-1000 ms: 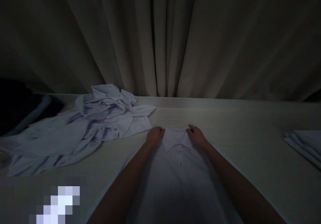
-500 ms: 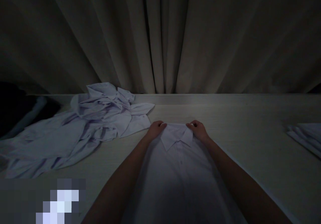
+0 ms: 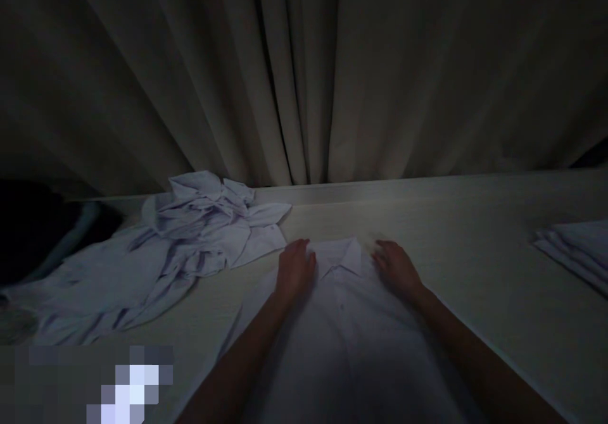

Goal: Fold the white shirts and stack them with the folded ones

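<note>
A white button-up shirt [image 3: 339, 329] lies front side up before me, its pointed collar [image 3: 350, 255] at the far end. My left hand [image 3: 295, 269] rests over the left side of the collar, thumb and fingers apart, partly covering it. To the right of the collar, my right hand [image 3: 395, 267] is open above the shirt's shoulder, its slightly blurred fingers spread and holding nothing. Both forearms reach over the shirt's sides, hiding part of them.
Crumpled white shirts [image 3: 190, 247] lie to the left on the pale surface [image 3: 479, 240]. Folded white cloth [image 3: 577, 247] sits at the right edge. Dark cloth [image 3: 42, 234] is at the far left. A long curtain [image 3: 380, 82] hangs along the back.
Both hands have let go of the collar edges they were pinching. My right hand has moved off to the right; my left has settled onto the collar's left side. The view has tilted slightly.
</note>
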The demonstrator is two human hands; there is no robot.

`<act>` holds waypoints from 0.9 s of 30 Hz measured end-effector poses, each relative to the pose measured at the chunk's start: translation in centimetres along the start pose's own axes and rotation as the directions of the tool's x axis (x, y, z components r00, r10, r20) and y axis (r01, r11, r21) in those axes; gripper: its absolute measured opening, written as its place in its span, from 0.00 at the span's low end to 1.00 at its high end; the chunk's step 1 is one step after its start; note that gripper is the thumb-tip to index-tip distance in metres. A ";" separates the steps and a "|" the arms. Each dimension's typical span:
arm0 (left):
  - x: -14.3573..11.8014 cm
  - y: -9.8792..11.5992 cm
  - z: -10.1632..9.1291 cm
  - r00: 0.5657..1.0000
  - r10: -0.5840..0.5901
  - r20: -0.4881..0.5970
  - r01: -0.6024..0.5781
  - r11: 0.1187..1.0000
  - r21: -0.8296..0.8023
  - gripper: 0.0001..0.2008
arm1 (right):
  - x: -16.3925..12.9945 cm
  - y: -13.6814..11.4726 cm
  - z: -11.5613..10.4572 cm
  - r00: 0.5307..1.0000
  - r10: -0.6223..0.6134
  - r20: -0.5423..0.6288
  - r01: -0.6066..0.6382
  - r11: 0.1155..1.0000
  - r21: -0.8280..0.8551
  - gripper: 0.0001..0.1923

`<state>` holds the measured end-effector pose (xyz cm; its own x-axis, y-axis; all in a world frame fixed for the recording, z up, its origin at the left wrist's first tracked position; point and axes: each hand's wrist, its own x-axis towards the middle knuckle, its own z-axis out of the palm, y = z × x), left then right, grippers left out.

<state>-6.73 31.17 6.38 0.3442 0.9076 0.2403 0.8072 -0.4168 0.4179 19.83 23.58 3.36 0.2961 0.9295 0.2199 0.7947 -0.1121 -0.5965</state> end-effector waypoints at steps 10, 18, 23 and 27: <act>-4.4 8.1 6.1 0.884 0.395 0.249 -0.429 0.898 0.101 0.29 | -8.2 0.8 1.7 0.963 -0.190 0.190 0.257 0.858 -0.444 0.30; -2.3 9.0 9.0 0.952 0.197 0.233 -0.231 0.964 0.131 0.38 | -6.1 2.9 -1.1 0.947 -0.206 0.248 0.291 0.876 -0.383 0.29; -5.7 8.9 2.9 0.968 0.183 0.172 -0.193 0.980 0.047 0.31 | -10.3 3.4 -4.8 0.977 -0.209 0.027 0.209 0.944 -0.255 0.27; -18.1 2.4 -5.2 0.996 -0.083 0.012 0.084 0.989 -0.119 0.21 | -21.7 5.3 -7.9 0.972 -0.062 -0.228 0.055 0.998 -0.036 0.20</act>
<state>-13.54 13.51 7.59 0.2817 0.9395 0.1948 0.7702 -0.3425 0.5380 21.78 0.08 1.52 0.3598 0.8298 0.4265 0.8283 -0.0736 -0.5555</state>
